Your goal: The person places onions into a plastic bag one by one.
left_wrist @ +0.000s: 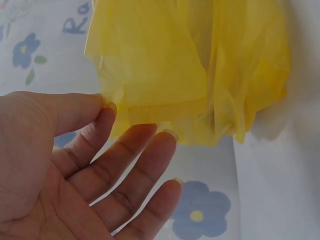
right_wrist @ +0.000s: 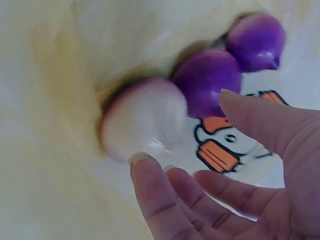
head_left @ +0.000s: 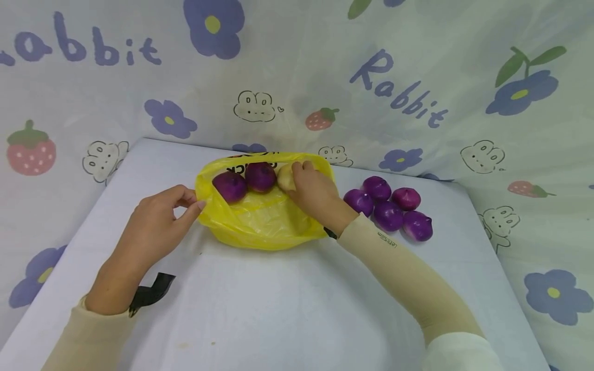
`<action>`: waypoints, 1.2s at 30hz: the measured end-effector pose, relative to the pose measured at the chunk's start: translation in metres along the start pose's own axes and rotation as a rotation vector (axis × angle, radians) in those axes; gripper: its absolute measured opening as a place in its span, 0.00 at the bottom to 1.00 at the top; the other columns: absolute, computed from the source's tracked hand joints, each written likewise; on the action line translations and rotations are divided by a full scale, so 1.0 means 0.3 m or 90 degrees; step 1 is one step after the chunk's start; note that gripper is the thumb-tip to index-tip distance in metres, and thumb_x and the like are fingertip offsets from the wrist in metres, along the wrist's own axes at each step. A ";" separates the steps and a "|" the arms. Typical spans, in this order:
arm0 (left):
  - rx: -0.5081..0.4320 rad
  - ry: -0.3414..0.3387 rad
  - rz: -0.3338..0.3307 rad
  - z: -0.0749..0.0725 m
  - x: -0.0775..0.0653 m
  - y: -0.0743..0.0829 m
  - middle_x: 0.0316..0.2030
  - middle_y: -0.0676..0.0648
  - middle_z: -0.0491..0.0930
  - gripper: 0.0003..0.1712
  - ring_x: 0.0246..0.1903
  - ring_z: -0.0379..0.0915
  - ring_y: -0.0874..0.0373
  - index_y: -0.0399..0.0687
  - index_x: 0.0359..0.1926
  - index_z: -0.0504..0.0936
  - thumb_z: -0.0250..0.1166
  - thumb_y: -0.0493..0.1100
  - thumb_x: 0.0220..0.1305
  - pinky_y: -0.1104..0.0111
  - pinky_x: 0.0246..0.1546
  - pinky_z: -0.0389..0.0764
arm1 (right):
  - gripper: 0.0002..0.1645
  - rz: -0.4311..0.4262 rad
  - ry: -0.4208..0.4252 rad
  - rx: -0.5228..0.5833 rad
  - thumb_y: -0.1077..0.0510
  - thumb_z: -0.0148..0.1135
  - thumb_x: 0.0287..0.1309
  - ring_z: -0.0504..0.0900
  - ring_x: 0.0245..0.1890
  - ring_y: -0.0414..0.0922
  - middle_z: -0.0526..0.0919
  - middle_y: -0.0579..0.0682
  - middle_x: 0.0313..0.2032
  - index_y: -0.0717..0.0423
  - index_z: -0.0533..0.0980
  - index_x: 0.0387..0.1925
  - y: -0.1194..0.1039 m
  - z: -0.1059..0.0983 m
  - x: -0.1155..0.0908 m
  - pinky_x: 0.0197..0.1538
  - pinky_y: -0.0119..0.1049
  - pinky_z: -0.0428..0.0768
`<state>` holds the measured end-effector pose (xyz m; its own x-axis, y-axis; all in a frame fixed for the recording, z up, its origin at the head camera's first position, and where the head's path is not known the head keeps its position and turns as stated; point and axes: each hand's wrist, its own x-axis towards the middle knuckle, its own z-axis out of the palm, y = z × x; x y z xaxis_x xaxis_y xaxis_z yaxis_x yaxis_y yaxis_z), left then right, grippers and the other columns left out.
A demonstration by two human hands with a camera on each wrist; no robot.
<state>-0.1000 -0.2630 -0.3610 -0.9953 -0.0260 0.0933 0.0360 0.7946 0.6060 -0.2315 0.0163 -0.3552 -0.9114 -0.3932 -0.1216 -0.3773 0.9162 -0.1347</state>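
Note:
A yellow plastic bag [head_left: 264,229] lies with its mouth facing up in the head view. My left hand [head_left: 155,226] pinches the bag's left rim between thumb and forefinger, the other fingers loosely bent. Inside the bag sit two purple onions [head_left: 261,177] and, to their right, a pale-sided onion [head_left: 285,178]. Reaching in over the right rim, my right hand [head_left: 315,193] is at the pale onion. The right wrist view shows its thumb and fingers spread, the fingertips [right_wrist: 140,159] right at the lower edge of the pale onion [right_wrist: 145,120].
Several purple onions [head_left: 388,216] lie in a cluster on the white table [head_left: 278,304], just right of the bag. Behind the table hangs a printed cloth [head_left: 287,67] with flowers, strawberries and rabbits. A black strap end [head_left: 155,289] sticks out from the left wrist.

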 end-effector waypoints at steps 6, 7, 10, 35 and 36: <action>0.002 -0.002 0.006 0.001 0.002 -0.003 0.46 0.40 0.85 0.18 0.46 0.77 0.39 0.43 0.50 0.81 0.61 0.54 0.78 0.42 0.46 0.78 | 0.28 -0.053 0.062 -0.019 0.44 0.66 0.71 0.79 0.38 0.50 0.77 0.54 0.47 0.57 0.74 0.60 0.009 -0.028 -0.060 0.34 0.42 0.84; 0.003 -0.001 0.007 0.002 0.002 -0.004 0.46 0.40 0.85 0.18 0.46 0.77 0.39 0.43 0.50 0.82 0.62 0.54 0.78 0.43 0.46 0.78 | 0.27 -0.063 0.075 -0.020 0.44 0.66 0.71 0.78 0.38 0.50 0.77 0.53 0.46 0.57 0.74 0.59 0.010 -0.030 -0.071 0.34 0.42 0.83; 0.005 0.001 0.007 0.004 0.002 -0.005 0.47 0.39 0.86 0.19 0.45 0.77 0.39 0.42 0.51 0.82 0.62 0.54 0.77 0.43 0.45 0.78 | 0.24 -0.085 0.097 -0.022 0.44 0.67 0.70 0.77 0.39 0.50 0.76 0.52 0.43 0.56 0.75 0.56 0.012 -0.031 -0.102 0.31 0.41 0.82; 0.004 0.001 -0.002 0.006 -0.004 0.004 0.48 0.39 0.85 0.19 0.47 0.78 0.38 0.41 0.51 0.81 0.61 0.53 0.78 0.41 0.48 0.79 | 0.38 -0.146 0.132 -0.031 0.42 0.68 0.68 0.81 0.54 0.55 0.83 0.57 0.57 0.59 0.71 0.68 0.046 -0.006 -0.264 0.54 0.46 0.84; 0.005 0.000 -0.002 0.007 -0.002 0.005 0.49 0.39 0.85 0.19 0.47 0.78 0.38 0.41 0.51 0.81 0.61 0.53 0.78 0.42 0.47 0.79 | 0.37 -0.148 0.137 -0.027 0.42 0.69 0.68 0.81 0.54 0.55 0.83 0.57 0.57 0.60 0.71 0.68 0.051 -0.004 -0.270 0.54 0.46 0.84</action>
<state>-0.0997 -0.2604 -0.3617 -0.9954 -0.0279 0.0912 0.0325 0.7994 0.5999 -0.1635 0.0621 -0.3462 -0.8119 -0.5717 0.1186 -0.5822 0.8078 -0.0922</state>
